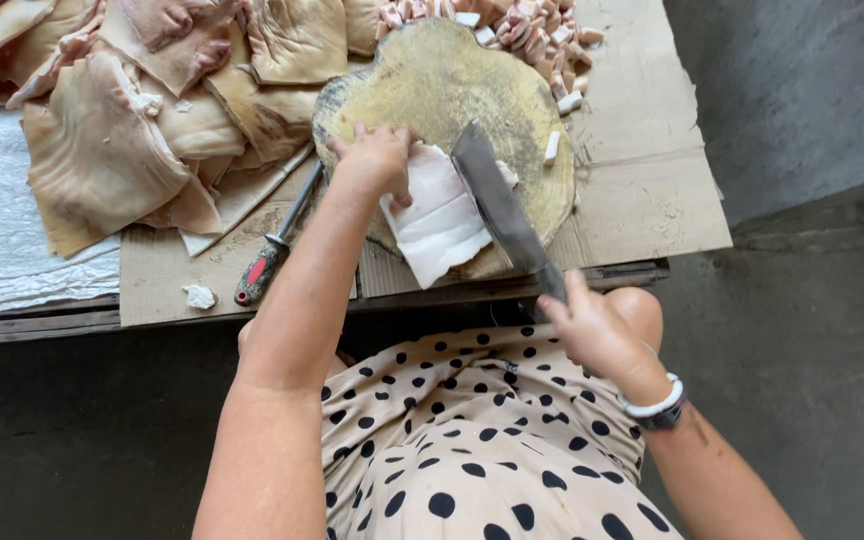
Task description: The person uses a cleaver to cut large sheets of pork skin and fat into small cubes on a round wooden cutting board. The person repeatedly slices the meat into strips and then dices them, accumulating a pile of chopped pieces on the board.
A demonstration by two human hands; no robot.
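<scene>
The left hand (377, 160) lies flat and loosely spread on a white slab (442, 215) of fatty meat, fingertips pressing its upper left corner down onto the round wooden board (452, 90); it pins rather than grips. The right hand (592, 325) is closed around the handle of a cleaver (500, 205), whose broad blade rests across the slab just to the right of the left hand's fingers. The slab sits on the near edge of the board, directly under and beside the left hand, its lower end drooping over the rim toward the person. It looks soft, limp and greasy, likely to slide and sag if lifted by one end, so a flat palm or spread fingers near the cut line seem the safest hold, kept clear of the edge. Its long axis runs from the left hand down and toward the person, roughly parallel to the blade, which slants from upper left to lower right with the handle nearest the body. Beyond the left hand, cut cubes (537, 35) are heaped at the board's far side. To its left, uncut skin-on slabs (142, 110) are piled on the worktop (642, 200), and a red-handled sharpening steel (274, 250) lies just below them.
</scene>
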